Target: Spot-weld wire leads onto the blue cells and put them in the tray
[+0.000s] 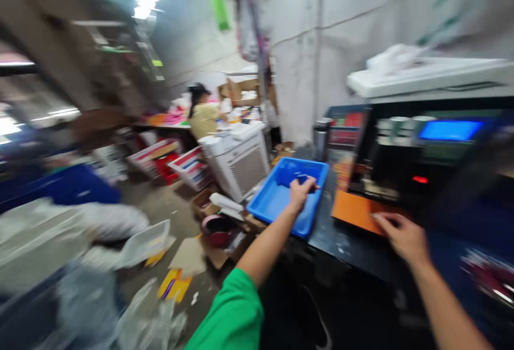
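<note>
My left hand (301,192) reaches into a shallow blue tray (257,208), its fingers closed around something dark that blur hides. Dark blue pieces (287,177) lie in the tray just beyond the fingers. On the right, my right hand (405,237) is at the front of a dark machine (397,165), over an orange plate (353,211). Its thumb and fingers are pinched together near the plate's edge; whatever is between them is too small to make out.
A blue lit screen (452,130) is on the machine. Behind the tray stand a metal flask (321,138) and a white air cooler (244,170). Another person (203,117) is at a cluttered table farther back. Plastic bags (108,221) and cardboard (187,256) litter the floor at left.
</note>
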### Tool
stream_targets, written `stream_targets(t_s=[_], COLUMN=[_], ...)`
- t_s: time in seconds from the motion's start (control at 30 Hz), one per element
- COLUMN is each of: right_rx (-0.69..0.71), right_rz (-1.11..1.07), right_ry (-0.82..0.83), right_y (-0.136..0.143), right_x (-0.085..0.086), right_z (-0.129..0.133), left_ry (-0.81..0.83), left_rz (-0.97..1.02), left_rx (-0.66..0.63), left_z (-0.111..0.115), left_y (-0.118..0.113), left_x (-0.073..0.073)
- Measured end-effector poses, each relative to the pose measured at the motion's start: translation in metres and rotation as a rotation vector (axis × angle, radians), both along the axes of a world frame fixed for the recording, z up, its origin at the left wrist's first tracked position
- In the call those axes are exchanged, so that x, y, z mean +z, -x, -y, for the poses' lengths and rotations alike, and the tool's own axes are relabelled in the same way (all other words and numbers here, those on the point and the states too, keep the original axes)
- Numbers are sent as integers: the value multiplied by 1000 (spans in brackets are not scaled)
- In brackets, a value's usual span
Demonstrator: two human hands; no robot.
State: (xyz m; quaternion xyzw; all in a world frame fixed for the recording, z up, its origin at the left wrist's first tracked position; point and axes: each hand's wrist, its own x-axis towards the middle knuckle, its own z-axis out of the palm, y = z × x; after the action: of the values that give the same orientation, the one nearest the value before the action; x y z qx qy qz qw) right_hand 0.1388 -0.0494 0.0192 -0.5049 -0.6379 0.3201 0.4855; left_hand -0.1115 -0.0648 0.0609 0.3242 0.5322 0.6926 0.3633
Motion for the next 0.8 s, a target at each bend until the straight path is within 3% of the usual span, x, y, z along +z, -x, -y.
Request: stream_targets(t_s=[0.07, 0.23, 0.37, 0.5, 0.8], right_rx=[9, 31, 40, 64, 18], right_rz=[-59, -202, -213, -225, -205], right_ry=[79, 81, 55, 56, 52], right_y=[3, 18, 20, 20, 23], right_x=[-1, -15, -25, -26, -20], right_z=[-4, -36, -41, -44, -44], left_ry=[-13, -5, 7, -1, -31], left_rz=[-42, -106, -198, -346, -454], left_rx=[-15, -87, -42, -97, -170], left_z=[-13, -52, -71, -90, -108], left_y=[-3, -27, -51, -63, -75], left_x=[1, -4, -13, -21, -24])
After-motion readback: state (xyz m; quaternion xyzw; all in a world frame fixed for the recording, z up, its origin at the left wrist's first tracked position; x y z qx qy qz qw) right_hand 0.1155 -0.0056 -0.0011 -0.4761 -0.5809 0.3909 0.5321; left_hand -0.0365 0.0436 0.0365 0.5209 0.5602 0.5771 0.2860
